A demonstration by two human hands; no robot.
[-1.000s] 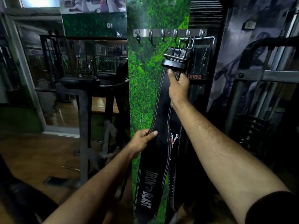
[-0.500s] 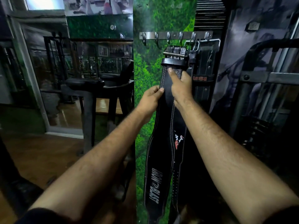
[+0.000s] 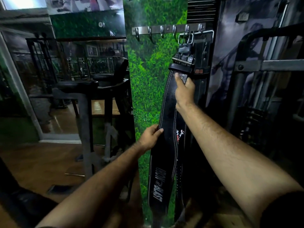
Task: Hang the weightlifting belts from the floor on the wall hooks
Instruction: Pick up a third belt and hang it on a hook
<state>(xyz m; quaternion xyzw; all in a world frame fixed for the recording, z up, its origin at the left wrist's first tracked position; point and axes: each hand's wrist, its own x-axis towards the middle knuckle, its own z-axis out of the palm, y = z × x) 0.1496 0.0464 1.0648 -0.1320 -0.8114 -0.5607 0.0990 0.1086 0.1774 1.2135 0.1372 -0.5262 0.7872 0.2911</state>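
Note:
A long black weightlifting belt with white stitching and "IRON BLAST" lettering hangs upright against the green grass-print wall panel. My right hand grips it just under its steel buckle. My left hand holds its left edge about halfway down. The buckle sits below the steel hook rail, under the right-hand hooks; I cannot tell whether it rests on a hook. A second black belt hangs behind it from the rightmost hooks by its own buckle frame.
Several hooks at the left of the rail carry nothing. A black padded gym bench on a steel frame stands left of the panel, before a mirror. A dark weight machine fills the right. The floor below is brown wood.
My left hand slid from the upper strap, next to my right hand, down to the belt's middle edge. The buckle now sits lower beneath the hook rail.

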